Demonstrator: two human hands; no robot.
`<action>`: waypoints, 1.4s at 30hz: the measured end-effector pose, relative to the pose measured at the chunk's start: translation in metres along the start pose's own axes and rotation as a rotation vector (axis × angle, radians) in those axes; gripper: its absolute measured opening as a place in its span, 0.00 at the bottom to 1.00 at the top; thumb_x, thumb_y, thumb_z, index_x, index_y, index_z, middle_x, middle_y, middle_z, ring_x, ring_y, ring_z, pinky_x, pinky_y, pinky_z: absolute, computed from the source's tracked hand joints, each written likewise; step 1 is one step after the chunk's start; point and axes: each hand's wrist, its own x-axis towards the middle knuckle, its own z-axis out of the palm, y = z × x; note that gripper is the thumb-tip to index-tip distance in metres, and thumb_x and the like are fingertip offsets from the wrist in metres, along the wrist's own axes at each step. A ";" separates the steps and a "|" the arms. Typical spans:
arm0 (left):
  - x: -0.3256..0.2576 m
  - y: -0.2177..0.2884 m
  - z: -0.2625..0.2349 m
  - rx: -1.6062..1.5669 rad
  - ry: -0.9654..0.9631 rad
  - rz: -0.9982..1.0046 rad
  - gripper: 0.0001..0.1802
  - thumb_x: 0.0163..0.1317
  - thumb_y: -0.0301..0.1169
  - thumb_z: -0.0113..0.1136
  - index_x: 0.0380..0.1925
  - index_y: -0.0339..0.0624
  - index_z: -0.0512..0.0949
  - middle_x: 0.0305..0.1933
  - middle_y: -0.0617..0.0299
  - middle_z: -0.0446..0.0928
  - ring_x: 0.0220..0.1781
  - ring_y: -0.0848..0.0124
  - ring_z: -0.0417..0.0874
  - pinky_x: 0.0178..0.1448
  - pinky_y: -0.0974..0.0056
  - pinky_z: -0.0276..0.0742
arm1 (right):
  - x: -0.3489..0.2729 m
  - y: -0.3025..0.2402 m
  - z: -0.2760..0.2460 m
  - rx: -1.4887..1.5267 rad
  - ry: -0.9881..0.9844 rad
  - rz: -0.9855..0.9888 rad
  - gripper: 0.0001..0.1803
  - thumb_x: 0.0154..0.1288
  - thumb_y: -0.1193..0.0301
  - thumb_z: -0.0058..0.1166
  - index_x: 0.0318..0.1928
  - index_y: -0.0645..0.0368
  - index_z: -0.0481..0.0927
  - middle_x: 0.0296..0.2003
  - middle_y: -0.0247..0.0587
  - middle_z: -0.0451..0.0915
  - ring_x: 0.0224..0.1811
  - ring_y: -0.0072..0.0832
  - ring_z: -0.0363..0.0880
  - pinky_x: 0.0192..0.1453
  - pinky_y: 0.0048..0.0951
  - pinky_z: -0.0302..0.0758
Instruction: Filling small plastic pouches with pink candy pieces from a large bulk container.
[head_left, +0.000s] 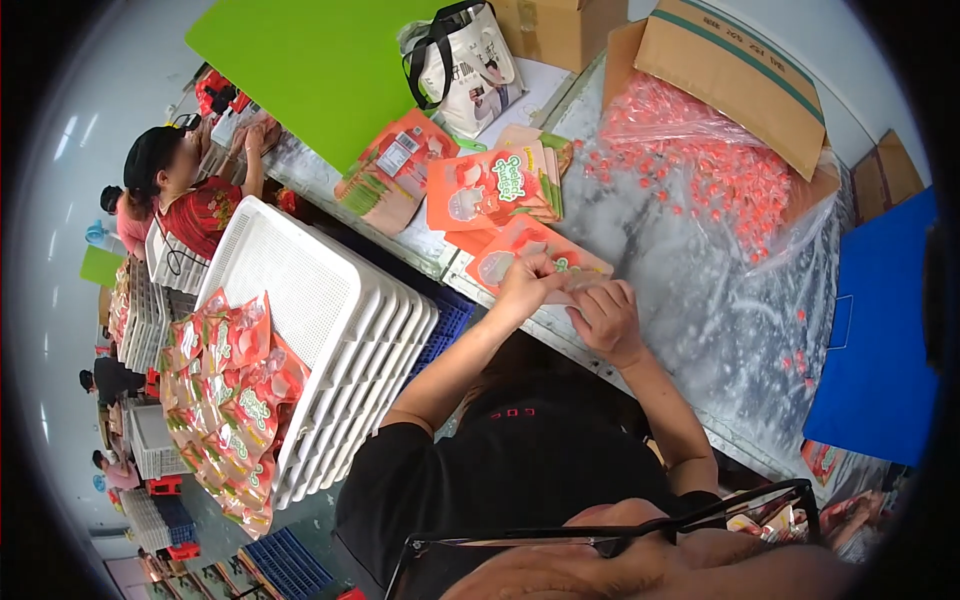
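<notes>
Both my hands work at the near edge of a steel table (pixel 690 310). My left hand (pixel 527 283) pinches the edge of an orange-red pouch (pixel 520 248) with a clear window that lies flat on the table. My right hand (pixel 606 318) rests right beside it, fingers curled over the pouch's lower corner; whether it holds anything small is hidden. A short stack of the same pouches (pixel 490 188) lies just beyond. Further right, a heap of small red wrapped sweets (pixel 725 180) spills from a clear plastic bag.
A tipped cardboard box (pixel 740 75) sits over the sweets. A stack of white perforated trays (pixel 330 320) stands to my left, filled pouches (pixel 235 400) piled beside it. A green board (pixel 310 70), a tote bag (pixel 470 65), a blue panel (pixel 880 330) and other seated workers (pixel 175 190) surround the table.
</notes>
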 end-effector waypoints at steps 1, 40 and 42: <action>-0.005 0.000 0.003 0.076 0.027 0.064 0.15 0.58 0.30 0.71 0.19 0.41 0.74 0.17 0.68 0.72 0.21 0.80 0.73 0.25 0.68 0.68 | 0.003 -0.004 -0.003 -0.002 -0.004 -0.001 0.14 0.52 0.72 0.63 0.42 0.56 0.82 0.46 0.36 0.80 0.57 0.34 0.76 0.66 0.42 0.67; -0.005 0.019 0.023 -0.445 -0.571 -0.480 0.49 0.49 0.22 0.61 0.75 0.44 0.52 0.61 0.59 0.68 0.57 0.70 0.75 0.57 0.62 0.77 | 0.051 0.357 -0.032 -0.324 -0.144 0.954 0.36 0.59 0.42 0.59 0.66 0.39 0.75 0.70 0.45 0.62 0.77 0.56 0.47 0.76 0.59 0.46; -0.005 0.020 0.025 -0.509 -0.526 -0.496 0.48 0.50 0.18 0.58 0.74 0.45 0.53 0.59 0.59 0.69 0.55 0.70 0.76 0.52 0.63 0.78 | 0.044 0.349 -0.015 -0.376 -0.279 0.930 0.40 0.57 0.39 0.58 0.69 0.37 0.72 0.74 0.43 0.56 0.78 0.55 0.43 0.76 0.63 0.43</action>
